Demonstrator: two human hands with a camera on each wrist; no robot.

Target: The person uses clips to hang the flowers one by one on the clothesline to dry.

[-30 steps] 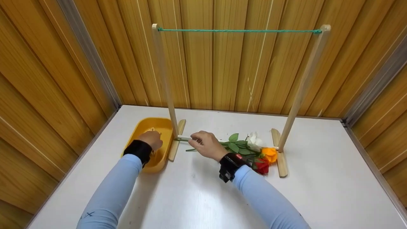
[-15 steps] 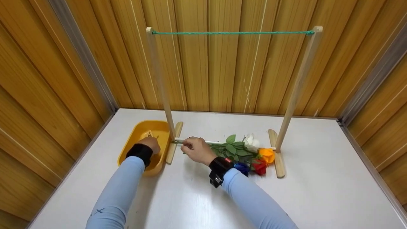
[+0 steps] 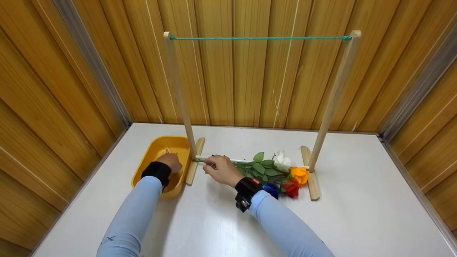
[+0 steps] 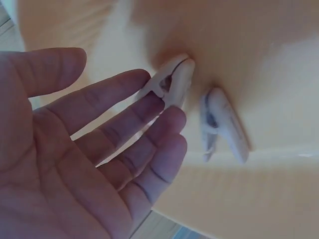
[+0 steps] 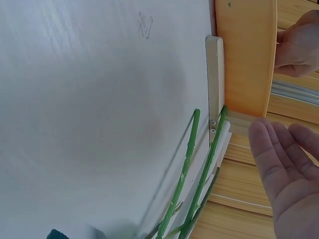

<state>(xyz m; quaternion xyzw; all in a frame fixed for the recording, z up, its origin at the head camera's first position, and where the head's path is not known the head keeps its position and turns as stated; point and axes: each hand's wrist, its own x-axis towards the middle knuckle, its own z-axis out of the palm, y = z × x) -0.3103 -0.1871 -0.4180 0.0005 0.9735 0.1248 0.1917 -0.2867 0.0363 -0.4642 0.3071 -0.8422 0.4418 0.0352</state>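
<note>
In the head view my left hand (image 3: 170, 162) reaches down into the yellow plastic bin (image 3: 182, 143). The left wrist view shows its fingers loosely extended, thumb apart, with fingertips right at a wooden clothespin (image 4: 180, 85). A second clothespin (image 4: 228, 127) lies beside it in the bin. My right hand (image 3: 222, 170) is over the stem end of several artificial roses, fingers slightly bent and nothing between them. Green stems (image 5: 185, 167) run below it in the right wrist view. The blooms are white (image 3: 282, 160), orange (image 3: 300, 175), red (image 3: 291, 188) and blue (image 3: 272, 190).
A wooden stand rises behind the flowers, with a left post (image 3: 180, 96), a right post (image 3: 332, 103) and a green cord (image 3: 257, 38) tied between their tops. A white bar (image 3: 240, 161) joins the posts low down. Wood-patterned panels enclose the white table (image 3: 357, 200).
My right hand has shifted slightly left along the stems, and the blue rose now shows beside its wrist. The left hand stays in the bin. The head view has shifted a little.
</note>
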